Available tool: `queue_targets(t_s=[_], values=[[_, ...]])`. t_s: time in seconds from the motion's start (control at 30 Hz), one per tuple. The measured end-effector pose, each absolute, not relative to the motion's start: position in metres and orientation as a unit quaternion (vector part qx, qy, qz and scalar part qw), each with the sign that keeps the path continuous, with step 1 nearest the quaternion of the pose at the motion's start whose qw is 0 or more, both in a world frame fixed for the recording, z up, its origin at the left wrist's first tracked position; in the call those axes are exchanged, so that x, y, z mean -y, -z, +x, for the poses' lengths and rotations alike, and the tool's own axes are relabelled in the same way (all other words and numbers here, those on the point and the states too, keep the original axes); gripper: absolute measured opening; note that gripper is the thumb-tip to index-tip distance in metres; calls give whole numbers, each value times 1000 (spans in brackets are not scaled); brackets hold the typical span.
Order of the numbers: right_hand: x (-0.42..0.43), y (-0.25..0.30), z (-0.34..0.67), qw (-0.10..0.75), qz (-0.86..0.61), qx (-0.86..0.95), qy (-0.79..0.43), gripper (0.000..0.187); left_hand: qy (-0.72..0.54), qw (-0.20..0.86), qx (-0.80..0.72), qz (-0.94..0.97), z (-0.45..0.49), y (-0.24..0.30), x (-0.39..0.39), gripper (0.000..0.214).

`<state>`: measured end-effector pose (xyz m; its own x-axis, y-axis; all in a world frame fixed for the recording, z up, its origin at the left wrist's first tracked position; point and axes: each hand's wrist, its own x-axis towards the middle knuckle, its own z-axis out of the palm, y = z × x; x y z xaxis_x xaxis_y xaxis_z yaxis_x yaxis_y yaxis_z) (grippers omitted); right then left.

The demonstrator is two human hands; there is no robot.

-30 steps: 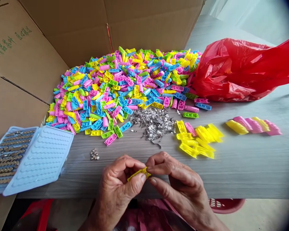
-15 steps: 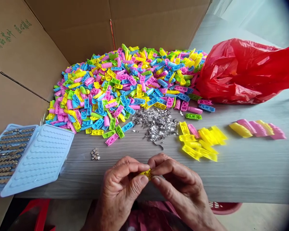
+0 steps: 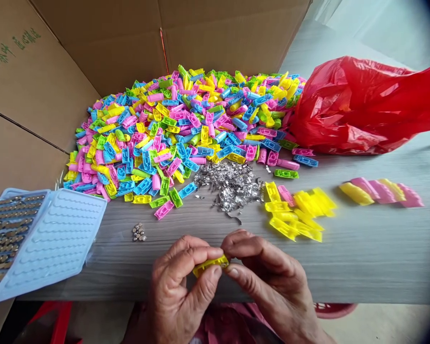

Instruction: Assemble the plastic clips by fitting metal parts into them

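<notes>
My left hand (image 3: 181, 286) and my right hand (image 3: 268, 282) meet at the near edge of the grey table (image 3: 361, 258). Both pinch one small yellow plastic piece (image 3: 210, 264) between thumbs and forefingers. Just beyond the fingers lies a heap of small shiny metal clips (image 3: 231, 184). To its right sits a group of yellow plastic pieces (image 3: 297, 212). A few tiny button cells (image 3: 139, 232) lie to the left of my hands.
A big pile of pink, blue, yellow and green plastic pieces (image 3: 186, 129) fills the back, against a brown cardboard box (image 3: 93, 43). A red plastic bag (image 3: 361, 105) lies at the right. A pale blue tray of button cells (image 3: 39, 239) overhangs the left edge. A row of pink and yellow pieces (image 3: 381, 191) lies at far right.
My fingers have shifted on the yellow piece, turning it a little between both hands. The hands stay at the table's near edge; the view moved slightly.
</notes>
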<state>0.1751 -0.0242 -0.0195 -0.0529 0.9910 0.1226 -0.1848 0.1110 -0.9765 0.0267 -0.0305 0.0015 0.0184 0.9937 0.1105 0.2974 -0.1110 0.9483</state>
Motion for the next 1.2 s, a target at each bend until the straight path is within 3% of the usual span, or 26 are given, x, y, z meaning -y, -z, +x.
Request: queue_targets(t_s=[0.4,0.93,1.1,1.2], values=[[31,25,172,533,-409,413,-615,25,-445,354,-559,603,35,-4,25,17],[35,25,175,508,-400,430,-630,31,-454,570,-533,429,30,13,32,10],[33,25,177,502,-398,475,-603,41,-445,653,-501,353,27,18,33,4],[29,23,179,493,-397,519,-574,35,-452,668,-486,336,27,16,30,9]])
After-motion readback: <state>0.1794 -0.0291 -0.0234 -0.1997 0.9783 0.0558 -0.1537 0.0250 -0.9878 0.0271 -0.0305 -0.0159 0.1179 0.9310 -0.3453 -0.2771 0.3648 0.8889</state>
